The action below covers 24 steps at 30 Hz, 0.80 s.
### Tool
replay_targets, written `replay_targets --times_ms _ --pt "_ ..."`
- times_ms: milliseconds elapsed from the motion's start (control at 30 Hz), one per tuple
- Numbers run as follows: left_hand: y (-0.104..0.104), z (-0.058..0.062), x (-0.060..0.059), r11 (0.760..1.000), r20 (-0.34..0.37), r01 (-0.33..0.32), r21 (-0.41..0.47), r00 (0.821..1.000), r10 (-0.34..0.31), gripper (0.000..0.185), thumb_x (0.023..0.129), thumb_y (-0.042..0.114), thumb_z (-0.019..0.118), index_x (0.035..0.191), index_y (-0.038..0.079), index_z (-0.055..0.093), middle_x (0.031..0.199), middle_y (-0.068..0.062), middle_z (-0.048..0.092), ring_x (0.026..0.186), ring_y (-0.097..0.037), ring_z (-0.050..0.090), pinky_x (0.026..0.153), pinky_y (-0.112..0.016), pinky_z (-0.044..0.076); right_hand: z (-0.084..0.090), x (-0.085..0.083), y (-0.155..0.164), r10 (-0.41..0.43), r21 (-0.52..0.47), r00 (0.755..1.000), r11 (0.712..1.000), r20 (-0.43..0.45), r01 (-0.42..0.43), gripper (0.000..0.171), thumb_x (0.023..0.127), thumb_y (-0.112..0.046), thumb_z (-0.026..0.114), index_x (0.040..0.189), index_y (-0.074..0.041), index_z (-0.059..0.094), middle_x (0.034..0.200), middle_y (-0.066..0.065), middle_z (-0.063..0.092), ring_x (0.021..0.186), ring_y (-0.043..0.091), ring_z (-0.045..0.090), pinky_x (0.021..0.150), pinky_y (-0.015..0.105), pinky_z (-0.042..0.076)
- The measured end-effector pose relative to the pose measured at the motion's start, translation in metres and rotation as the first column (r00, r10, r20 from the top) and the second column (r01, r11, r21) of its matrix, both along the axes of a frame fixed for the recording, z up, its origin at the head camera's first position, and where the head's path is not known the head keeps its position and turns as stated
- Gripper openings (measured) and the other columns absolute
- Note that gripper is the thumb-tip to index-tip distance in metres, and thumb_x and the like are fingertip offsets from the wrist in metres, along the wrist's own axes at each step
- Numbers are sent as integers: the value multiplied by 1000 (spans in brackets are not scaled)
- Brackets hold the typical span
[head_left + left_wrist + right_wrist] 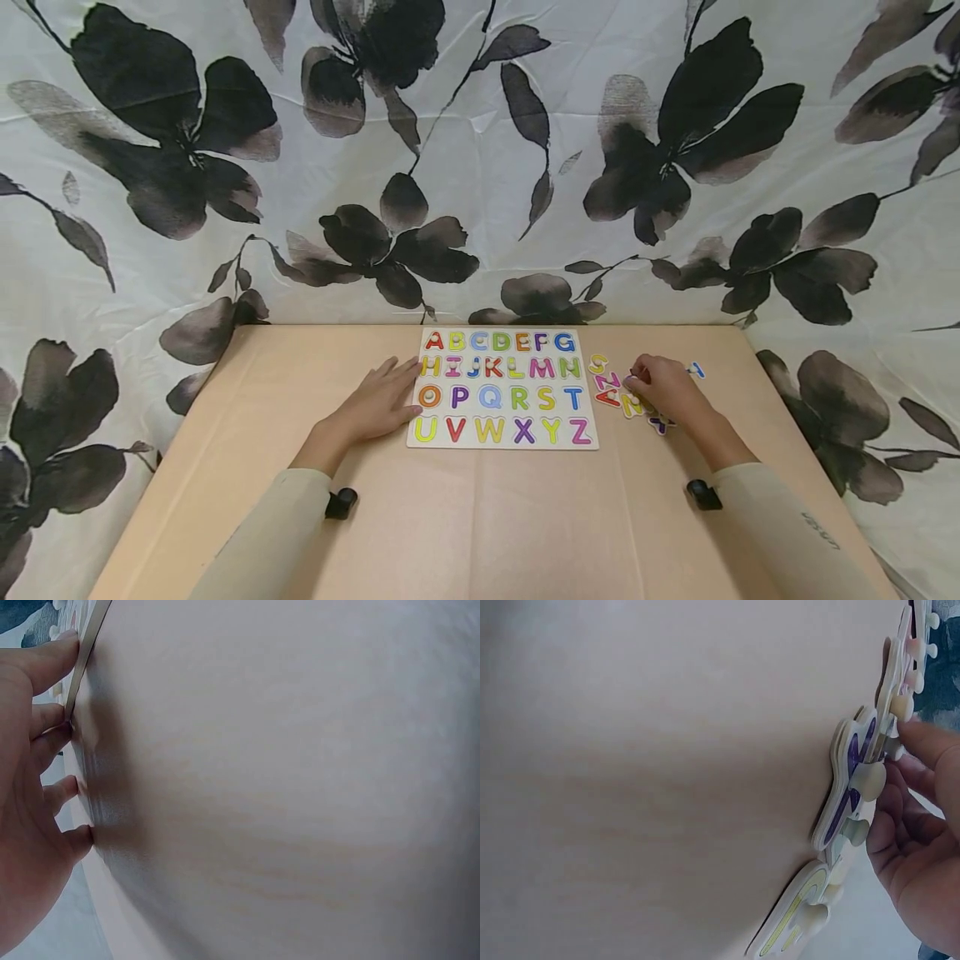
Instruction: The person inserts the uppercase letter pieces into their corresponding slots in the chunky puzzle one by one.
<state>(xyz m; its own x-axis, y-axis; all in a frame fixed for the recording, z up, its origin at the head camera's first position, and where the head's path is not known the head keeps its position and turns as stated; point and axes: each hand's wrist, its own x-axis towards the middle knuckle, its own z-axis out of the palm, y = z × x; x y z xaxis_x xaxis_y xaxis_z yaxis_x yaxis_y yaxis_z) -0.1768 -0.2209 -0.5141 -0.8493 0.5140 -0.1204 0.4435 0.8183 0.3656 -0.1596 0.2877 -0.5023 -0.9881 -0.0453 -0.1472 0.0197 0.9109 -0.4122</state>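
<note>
Fingers [393, 372] of the left hand [375, 404] lie straight and slightly spread on the worktop [480, 517], their tips touching the left edge of the alphabet puzzle board [502, 387]. Fingers [922, 742] of the right hand [663, 387] curl down onto a pile of loose letter pieces [618, 392] just right of the board; whether they pinch a peg, I cannot tell. Beneath them a purple letter [851, 784] overlaps a yellow letter [799, 907].
</note>
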Motion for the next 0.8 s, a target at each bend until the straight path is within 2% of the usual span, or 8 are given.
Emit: replay_targets --times_ms 200,533,800 --pt "0 0 0 1000 6 -3 3 1000 3 79 98 41 65 162 8 33 171 -9 28 157 -46 18 124 -69 19 4 0 -5 1 16 1000 1000 7 -1 21 100 -20 69 108 0 64 84 9 62 77 22 55 63 28 47" --pt "1 2 0 1000 25 -8 0 1000 8 80 98 41 65 163 9 32 171 -9 27 158 -45 16 125 -68 17 20 0 -21 42 27 995 999 -93 -40 18 99 -18 70 109 -4 66 90 10 61 82 24 55 69 31 50" --pt "1 2 2 1000 14 -3 -2 1000 3 79 98 41 65 162 8 32 171 -10 28 158 -46 17 124 -69 18 28 0 -51 80 16 988 997 -132 -78 18 97 -14 73 112 -5 70 98 10 64 88 24 59 79 38 60"
